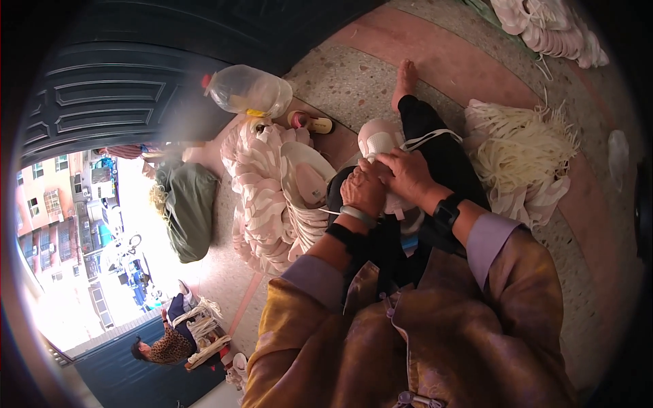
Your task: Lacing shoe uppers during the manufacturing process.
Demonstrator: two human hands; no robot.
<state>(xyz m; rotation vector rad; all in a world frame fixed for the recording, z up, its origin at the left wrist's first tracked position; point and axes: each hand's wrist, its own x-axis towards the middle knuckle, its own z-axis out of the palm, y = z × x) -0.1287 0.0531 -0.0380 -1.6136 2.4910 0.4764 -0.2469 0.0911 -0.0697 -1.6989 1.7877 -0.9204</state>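
**Pale upper (378, 141) at the knees**

The rounded upper, with a mesh-like white patch, sits between the bent dark-clad legs. The left hand (363, 189) curls its fingers closed on its near left part; the right hand (407, 178) closes bent fingers on it just beside, though what the fingertips pinch is hidden. A thin, flat white lace (435, 137) runs right across the thigh.

To the left, soft pink-white pieces overlap in a ruffled heap (260, 197); to the right lies a tangled pile (520, 153) of stringy cream laces. Far left stands a clear plastic bottle (253, 88); beyond the heap slumps a creased green sack (185, 214). The floor (342, 80) is speckled stone.
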